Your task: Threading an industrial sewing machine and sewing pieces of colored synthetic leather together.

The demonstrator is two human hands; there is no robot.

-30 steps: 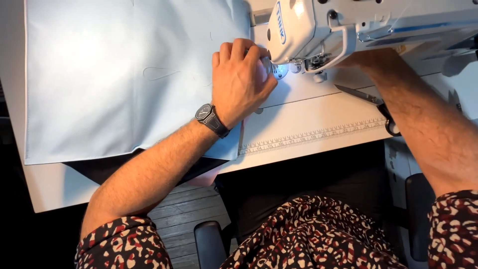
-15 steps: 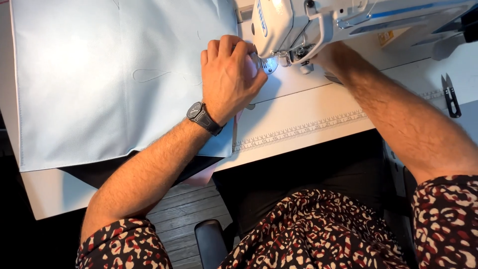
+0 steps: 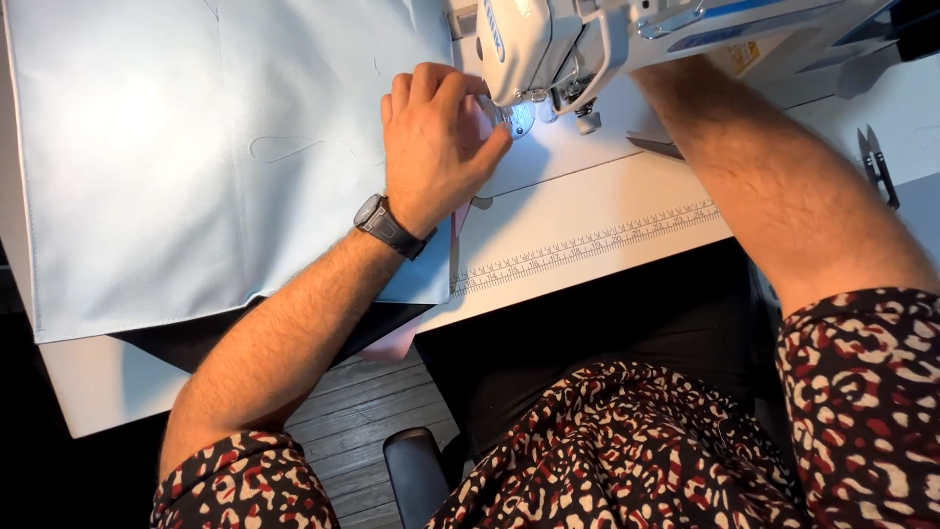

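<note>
Since half a second ago, my view has slid a little, so the sewing machine sits further right in frame, while my left hand keeps its place on the pale blue fabric. That hand lies flat, fingers curled lightly and pressing the cloth down just beside the lit presser foot, gripping nothing that I can see. A dark wristwatch sits on that wrist. My right forearm runs up behind the machine head; the right hand is hidden there, so I cannot tell how its fingers stand. The fabric spreads over the left part of the white tabletop, its near edge overhanging. A printed ruler strip runs along the tabletop's front edge, and small thread snips lie far right.
</note>
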